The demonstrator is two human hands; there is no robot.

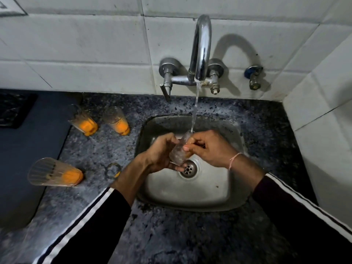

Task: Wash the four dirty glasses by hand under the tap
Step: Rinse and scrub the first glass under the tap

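Over the steel sink I hold a clear ribbed glass tilted, its mouth up under the water stream from the chrome tap. My left hand wraps the glass from the left and below. My right hand holds it from the right, fingers at its rim and side. On the dark granite counter left of the sink stand three glasses with orange residue at the bottom: one, a second beside it, and a third nearer to me.
An orange ring stain marks the counter beside the sink. A dark stove fills the left side. White tiled walls stand behind and to the right. The drain lies just below my hands. A small valve sticks out of the wall.
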